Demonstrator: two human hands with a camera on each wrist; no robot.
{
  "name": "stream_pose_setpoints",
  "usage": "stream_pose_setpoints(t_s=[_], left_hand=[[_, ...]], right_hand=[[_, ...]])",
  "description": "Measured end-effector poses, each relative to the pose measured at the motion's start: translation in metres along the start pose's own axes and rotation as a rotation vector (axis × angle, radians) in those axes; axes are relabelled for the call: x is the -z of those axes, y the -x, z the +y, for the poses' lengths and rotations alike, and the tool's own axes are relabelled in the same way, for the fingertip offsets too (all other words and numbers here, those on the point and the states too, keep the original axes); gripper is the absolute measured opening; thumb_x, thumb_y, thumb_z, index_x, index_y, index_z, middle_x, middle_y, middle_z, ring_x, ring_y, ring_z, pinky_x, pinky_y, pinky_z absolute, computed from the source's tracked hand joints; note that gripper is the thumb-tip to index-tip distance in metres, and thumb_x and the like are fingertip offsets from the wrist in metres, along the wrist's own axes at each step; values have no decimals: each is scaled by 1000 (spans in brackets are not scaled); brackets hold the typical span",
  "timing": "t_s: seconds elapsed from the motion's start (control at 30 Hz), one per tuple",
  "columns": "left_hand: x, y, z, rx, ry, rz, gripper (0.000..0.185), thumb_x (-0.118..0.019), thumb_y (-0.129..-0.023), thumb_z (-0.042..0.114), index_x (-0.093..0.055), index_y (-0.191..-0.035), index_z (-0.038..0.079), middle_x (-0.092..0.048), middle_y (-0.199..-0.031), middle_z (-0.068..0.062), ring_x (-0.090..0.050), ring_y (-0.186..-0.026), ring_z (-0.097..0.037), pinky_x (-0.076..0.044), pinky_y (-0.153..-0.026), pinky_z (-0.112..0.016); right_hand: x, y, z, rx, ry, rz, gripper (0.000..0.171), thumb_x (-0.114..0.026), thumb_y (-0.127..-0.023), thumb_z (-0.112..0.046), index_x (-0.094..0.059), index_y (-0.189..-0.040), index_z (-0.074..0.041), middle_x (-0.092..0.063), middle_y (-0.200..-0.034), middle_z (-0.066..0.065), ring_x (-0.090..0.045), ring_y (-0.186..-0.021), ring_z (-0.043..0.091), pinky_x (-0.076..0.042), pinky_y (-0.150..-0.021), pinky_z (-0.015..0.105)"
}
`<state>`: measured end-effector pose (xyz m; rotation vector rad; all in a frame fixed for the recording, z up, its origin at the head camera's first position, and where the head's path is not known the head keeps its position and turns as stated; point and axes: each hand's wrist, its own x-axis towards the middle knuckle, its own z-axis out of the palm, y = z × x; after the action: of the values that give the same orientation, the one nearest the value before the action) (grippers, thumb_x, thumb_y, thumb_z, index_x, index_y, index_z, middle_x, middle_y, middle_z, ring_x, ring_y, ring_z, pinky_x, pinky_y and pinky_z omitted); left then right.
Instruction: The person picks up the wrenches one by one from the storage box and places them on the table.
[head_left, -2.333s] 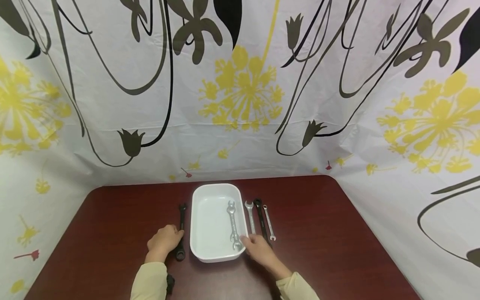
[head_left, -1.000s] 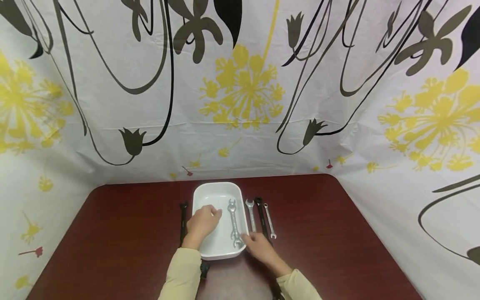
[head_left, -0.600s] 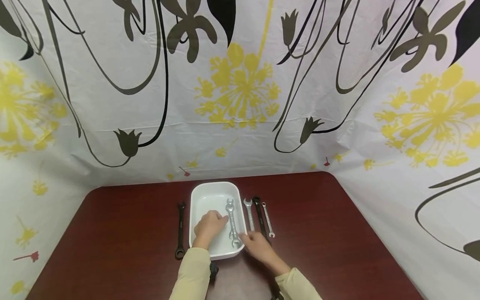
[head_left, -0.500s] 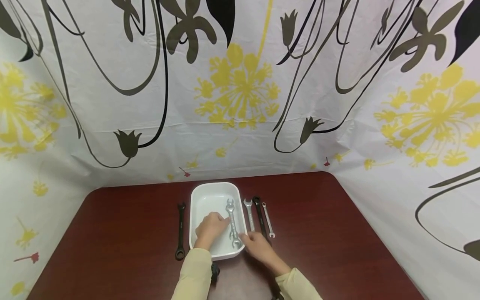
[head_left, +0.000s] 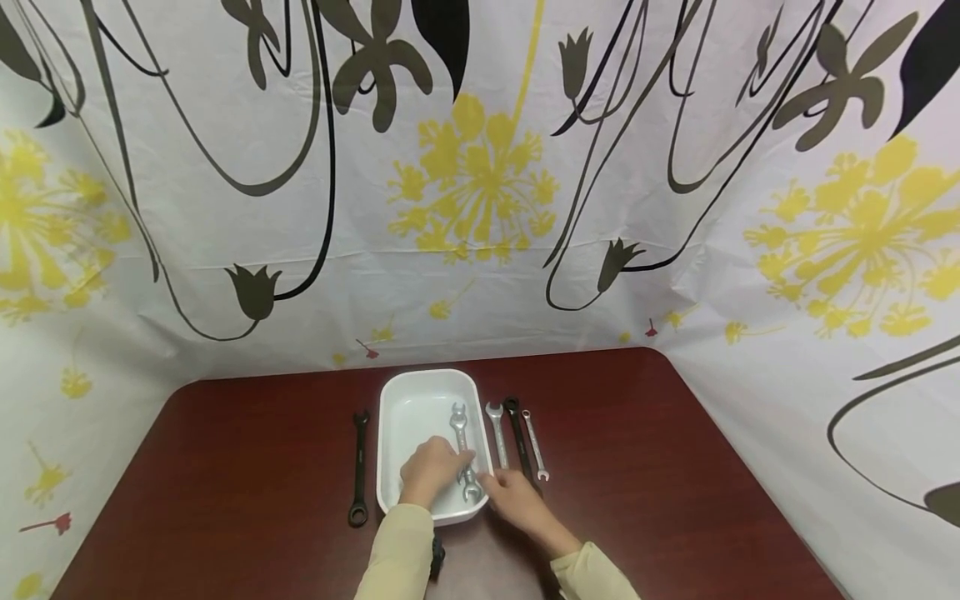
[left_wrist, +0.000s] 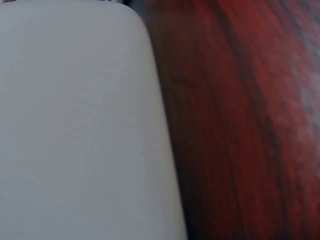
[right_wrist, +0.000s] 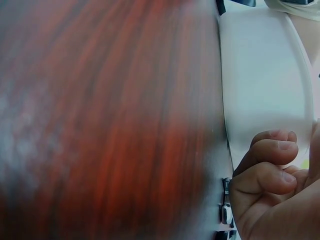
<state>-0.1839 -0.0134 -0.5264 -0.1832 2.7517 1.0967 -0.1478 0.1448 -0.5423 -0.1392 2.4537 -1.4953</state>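
White tray (head_left: 408, 421), smooth and glossy, rectangular with rounded corners and raised rim. Inside, along the right-hand side: silver wrenches (head_left: 459, 423), polished metal, overlapping lengthwise, exact count unclear.

Left hand (head_left: 431, 468): inside the tray, thumb across the silver wrenches, fingers bent; grip on the metal impossible to tell, fingertips being hidden.

Right hand (head_left: 519, 498): at the tray's near right edge, fingers curled, rim held between thumb and fingers.

Left of the tray, well clear of both hands: black wrench (head_left: 359, 471), dark matte finish, forked far end, ringed near end.

Right of the tray, side by side: silver open-ended wrench (head_left: 497, 433), forked at the far end; dark ring-headed wrench (head_left: 519, 437); slim silver wrench (head_left: 535, 447), ringed far end, forked near end. Near ends of the first two behind the right hand.

Underneath: table (head_left: 637, 450), red-brown, streaked grain, rounded corners. Behind: white sheet (head_left: 300, 333), creased, flower-printed.
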Motion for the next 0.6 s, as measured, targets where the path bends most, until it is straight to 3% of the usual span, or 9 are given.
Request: stream_pose_setpoints(t_s=[0.6], left_hand=[[-1, -1, -3, -43, -91, -4, 37, -70, -82, 40, -53, -63, 14, -52, -55, -1, -50, -49, -16, -35, -51, -31]], right_hand=[[-1, 0, 0, -10, 32, 11, 36, -51, -97, -35, -46, -68, -15, -41, -52, -6, -35, -46, 9, -27, -44, 22]])
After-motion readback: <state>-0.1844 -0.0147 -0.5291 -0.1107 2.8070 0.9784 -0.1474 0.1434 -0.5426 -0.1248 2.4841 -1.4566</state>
